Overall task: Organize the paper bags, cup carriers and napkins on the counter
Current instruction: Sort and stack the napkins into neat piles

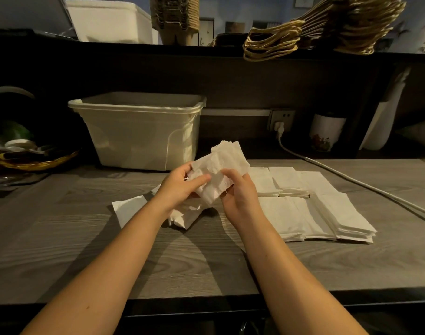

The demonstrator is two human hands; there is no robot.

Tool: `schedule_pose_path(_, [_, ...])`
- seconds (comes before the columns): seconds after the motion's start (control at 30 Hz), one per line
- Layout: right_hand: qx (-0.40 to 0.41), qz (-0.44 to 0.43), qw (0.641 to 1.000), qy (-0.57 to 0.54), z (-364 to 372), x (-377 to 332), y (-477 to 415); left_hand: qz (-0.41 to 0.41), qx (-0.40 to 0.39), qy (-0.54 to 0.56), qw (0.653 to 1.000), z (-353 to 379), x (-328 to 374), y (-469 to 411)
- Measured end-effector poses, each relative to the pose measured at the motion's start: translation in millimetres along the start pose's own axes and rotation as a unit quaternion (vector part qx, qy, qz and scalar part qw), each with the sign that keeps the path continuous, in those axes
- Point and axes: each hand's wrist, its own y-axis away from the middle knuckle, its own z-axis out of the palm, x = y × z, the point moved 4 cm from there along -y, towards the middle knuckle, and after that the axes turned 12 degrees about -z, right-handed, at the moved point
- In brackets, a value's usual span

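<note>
Both hands hold a bunch of white napkins (224,163) above the grey wooden counter (61,238). My left hand (180,187) grips the bunch from the left, thumb across its front. My right hand (240,192) holds it from the right and below. Flat stacks of napkins (327,209) lie in rows on the counter to the right. Loose napkins (129,209) lie under my left wrist. On the upper shelf, brown paper bags (327,27) with twisted handles lean in a pile, and stacked cup carriers (174,15) stand to their left.
A cream plastic bin (139,131) stands behind my hands. A white cable (351,182) runs from a wall socket (281,119) across the counter's right side. A floral cup (326,131) sits at the back right. A golden basket (37,160) with clutter is at the left.
</note>
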Motion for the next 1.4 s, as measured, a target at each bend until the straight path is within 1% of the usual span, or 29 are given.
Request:
schedule_pose_path(0.1, [-0.012, -0.055, 0.989, 0.138, -8, -11, -3, 0.021, 0.006, -0.020, 1.000, -9, 7, 0])
schedule_pose_path(0.17, [-0.031, -0.056, 0.976, 0.210, -15, -21, 0, 0.048, 0.001, -0.063, 0.997, -14, 11, 2])
schedule_pose_path(0.2, [-0.053, -0.060, 0.964, 0.255, -18, -27, 2, 0.064, -0.003, -0.090, 0.994, -15, 13, 3])
schedule_pose_path(0.33, [-0.144, -0.104, 0.890, 0.419, -27, -55, 19, 0.103, -0.052, -0.168, 0.979, -6, 15, 10])
schedule_pose_path(0.47, [-0.176, -0.133, 0.797, 0.562, -31, -64, 36, 0.113, -0.109, -0.202, 0.967, 12, 9, 14])
schedule_pose_path(0.5, [-0.174, -0.133, 0.786, 0.579, -33, -62, 39, 0.117, -0.120, -0.215, 0.962, 15, 8, 15])
schedule_pose_path(0.57, [-0.168, -0.125, 0.784, 0.585, -38, -58, 44, 0.115, -0.139, -0.227, 0.957, 18, 5, 15])
schedule_pose_path(0.63, [-0.180, -0.115, 0.786, 0.580, -41, -54, 48, 0.091, -0.162, -0.221, 0.957, 19, 4, 17])
schedule_pose_path(0.73, [-0.205, -0.120, 0.800, 0.551, -42, -53, 52, 0.060, -0.189, -0.206, 0.958, 22, 2, 21])
schedule_pose_path(0.8, [-0.206, -0.128, 0.809, 0.535, -43, -54, 52, 0.048, -0.180, -0.177, 0.966, 28, 2, 22])
schedule_pose_path(0.87, [-0.208, -0.136, 0.806, 0.538, -44, -54, 52, 0.034, -0.160, -0.129, 0.978, 33, 1, 20])
schedule_pose_path(0.93, [-0.210, -0.141, 0.799, 0.545, -43, -54, 52, 0.025, -0.122, -0.097, 0.987, 37, -1, 17])
schedule_pose_path(1.03, [-0.212, -0.136, 0.796, 0.551, -44, -55, 52, 0.016, -0.091, -0.054, 0.994, 39, -4, 13])
schedule_pose_path(1.27, [-0.206, -0.102, 0.787, 0.572, -47, -51, 52, -0.010, -0.081, -0.062, 0.995, 43, -8, 12])
schedule_pose_path(1.4, [-0.194, -0.119, 0.778, 0.586, -46, -52, 50, 0.010, -0.061, -0.069, 0.996, 45, -5, 15])
